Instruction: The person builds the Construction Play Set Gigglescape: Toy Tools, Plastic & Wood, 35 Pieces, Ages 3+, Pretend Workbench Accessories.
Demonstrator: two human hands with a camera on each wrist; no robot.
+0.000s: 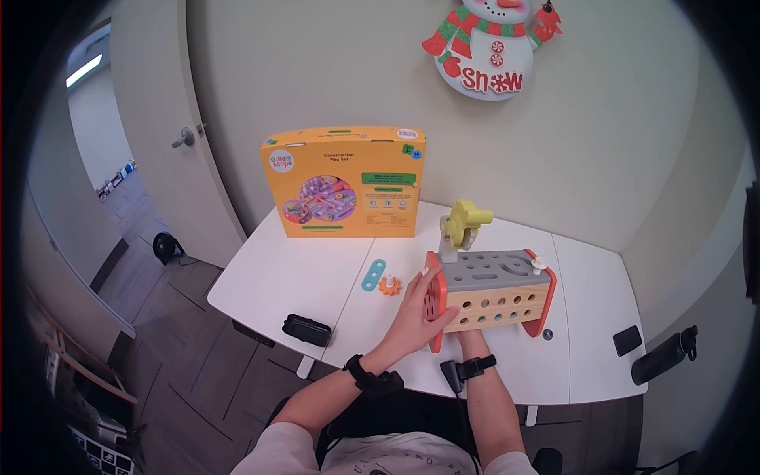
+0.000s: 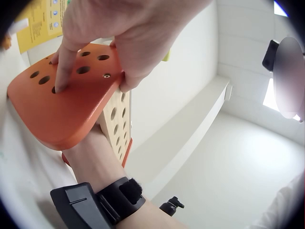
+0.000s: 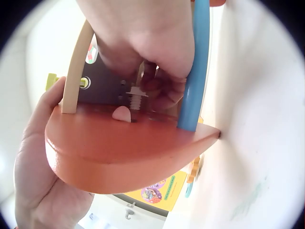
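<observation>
A wooden toy workbench [image 1: 499, 307] with a grey top and orange end panels stands on the table. My left hand [image 1: 416, 315] grips its near-left end panel [image 2: 71, 112], thumb at the front edge and fingers over the holes. One left fingertip [image 3: 122, 113] pokes through a hole to the inside. Reaching in from below, my right hand [image 3: 143, 36] is mostly hidden by the bench in the head view. Inside, its curled fingers pinch the head end of a white threaded screw [image 3: 136, 101], whose threads point at the orange panel.
Left of the bench lie a teal strip [image 1: 374, 275] and an orange gear [image 1: 389, 286]. A yellow box [image 1: 344, 190] stands behind. A yellow-green piece [image 1: 465, 225] rises above the bench. Glasses case-like black object [image 1: 307, 330], black bottle [image 1: 663, 355] and dark flat item [image 1: 627, 340] sit near the edges.
</observation>
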